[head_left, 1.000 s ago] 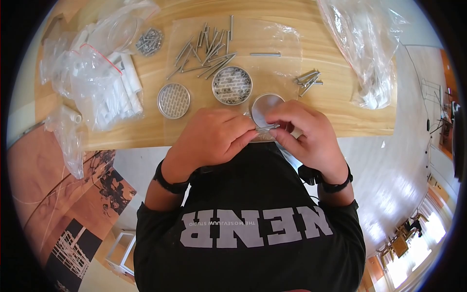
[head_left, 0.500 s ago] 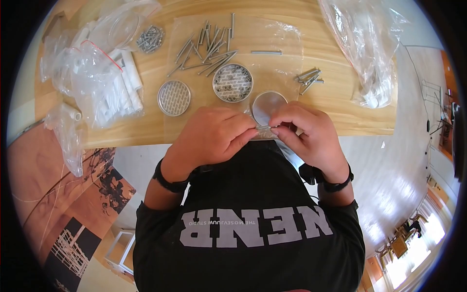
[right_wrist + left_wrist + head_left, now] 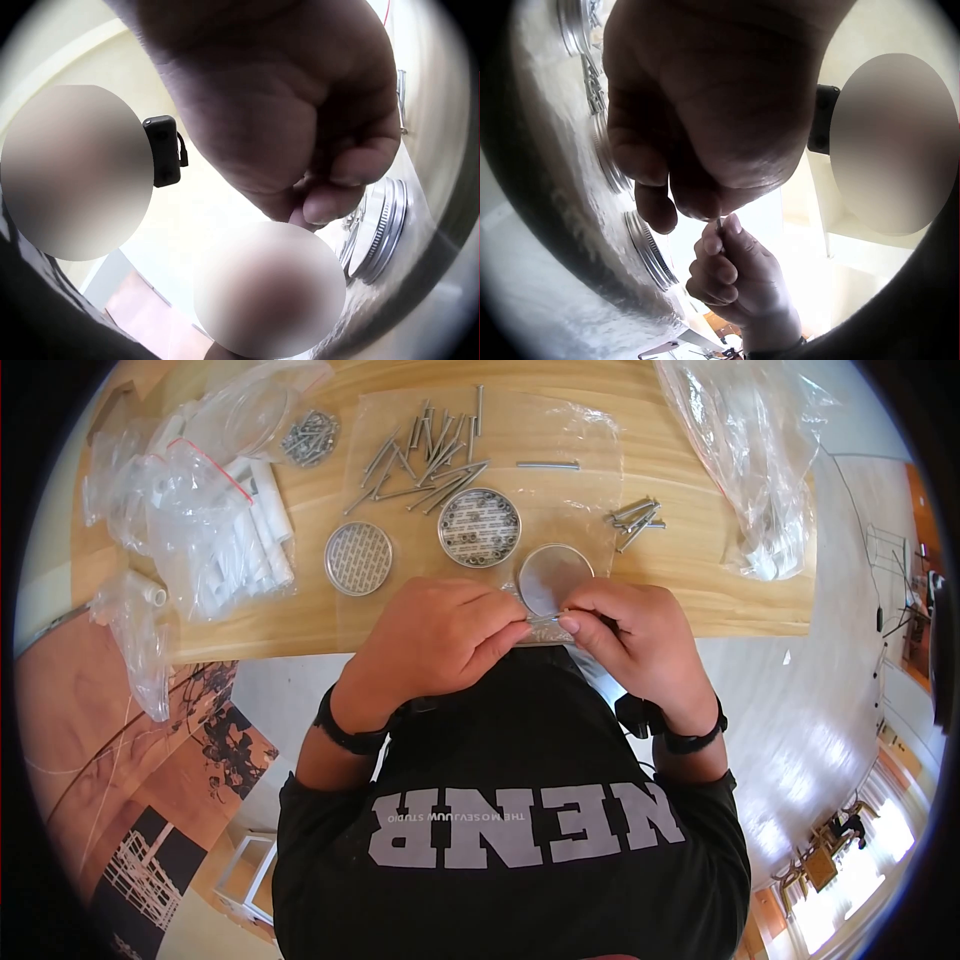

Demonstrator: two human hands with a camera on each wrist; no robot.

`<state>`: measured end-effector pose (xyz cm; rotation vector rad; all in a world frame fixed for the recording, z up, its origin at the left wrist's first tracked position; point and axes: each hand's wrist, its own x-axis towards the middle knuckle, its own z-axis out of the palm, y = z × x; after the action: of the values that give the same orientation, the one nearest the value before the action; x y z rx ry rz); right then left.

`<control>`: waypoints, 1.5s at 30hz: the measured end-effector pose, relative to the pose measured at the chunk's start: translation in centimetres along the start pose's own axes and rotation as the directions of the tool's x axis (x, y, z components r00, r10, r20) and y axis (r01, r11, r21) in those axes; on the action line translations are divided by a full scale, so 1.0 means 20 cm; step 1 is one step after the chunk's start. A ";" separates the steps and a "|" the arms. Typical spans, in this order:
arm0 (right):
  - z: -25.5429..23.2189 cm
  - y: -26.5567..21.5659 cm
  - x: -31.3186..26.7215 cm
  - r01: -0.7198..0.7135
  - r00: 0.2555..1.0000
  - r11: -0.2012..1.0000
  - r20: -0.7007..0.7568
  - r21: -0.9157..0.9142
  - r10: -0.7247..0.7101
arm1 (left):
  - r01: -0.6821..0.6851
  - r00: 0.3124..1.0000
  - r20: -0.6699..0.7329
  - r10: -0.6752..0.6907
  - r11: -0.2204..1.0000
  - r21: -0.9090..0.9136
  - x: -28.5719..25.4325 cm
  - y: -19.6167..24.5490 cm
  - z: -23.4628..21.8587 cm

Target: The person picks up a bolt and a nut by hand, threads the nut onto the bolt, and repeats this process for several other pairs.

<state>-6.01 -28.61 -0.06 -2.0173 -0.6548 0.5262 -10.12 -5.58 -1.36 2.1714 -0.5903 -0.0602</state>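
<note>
Between the two hands, over the table's front edge, a thin silver bolt (image 3: 543,620) lies nearly level. My left hand (image 3: 445,640) pinches one end of it between thumb and forefinger. At the other end, the thumb and forefinger of my right hand (image 3: 640,645) pinch its tip; what small part may sit there is hidden by the fingertips. Just beyond the hands are a plain silver round lid (image 3: 556,578) and a second round lid (image 3: 480,520) holding several small nuts. A third lid (image 3: 359,558), with a printed inside, lies to the left.
Long bolts (image 3: 435,455) lie scattered on a clear plastic sheet (image 3: 570,435). A smaller bolt pile (image 3: 636,523) is at the right. White tubes (image 3: 265,525) in plastic bags and a heap of short screws (image 3: 309,439) occupy the left; another plastic bag (image 3: 750,460) lies far right.
The right thumb and forefinger have rolled at the bolt's end and closed over its tip, so less of the bolt shows. The left hand has stayed in place.
</note>
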 end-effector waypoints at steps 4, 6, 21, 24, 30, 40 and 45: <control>0.00 -0.01 0.01 0.078 0.997 0.997 -0.014 0.017 -0.077 | 0.000 1.000 0.005 0.000 0.999 0.032 0.00 0.00 -0.01; 0.01 -0.03 0.01 0.039 0.999 0.992 -0.028 0.124 -0.035 | -0.003 1.000 -0.003 0.004 0.999 0.033 0.00 0.00 -0.01; 0.00 -0.01 0.02 0.148 0.989 0.987 -0.032 0.054 -0.147 | 0.006 1.000 -0.026 -0.005 1.000 0.004 -0.02 0.00 0.00; 0.04 -0.04 0.02 0.028 0.995 0.973 -0.105 0.227 -0.004 | 0.002 1.000 -0.030 -0.002 1.000 0.011 -0.02 0.00 -0.01; -0.01 -0.03 0.01 -0.173 0.978 0.980 0.132 0.099 0.159 | 0.011 1.000 -0.009 -0.011 1.000 0.003 -0.02 0.00 -0.01; 0.01 -0.02 0.02 0.057 0.998 0.998 -0.031 0.021 -0.056 | 0.007 1.000 -0.026 -0.007 1.000 0.013 -0.02 -0.01 0.00; 0.02 0.00 0.02 0.105 0.992 0.985 -0.078 0.133 -0.096 | 0.006 1.000 -0.028 -0.006 1.000 -0.002 -0.01 -0.01 -0.01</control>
<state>-6.02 -28.05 -0.34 -1.8553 -0.6556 0.4259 -10.23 -5.30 -1.41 2.1692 -0.5673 -0.0336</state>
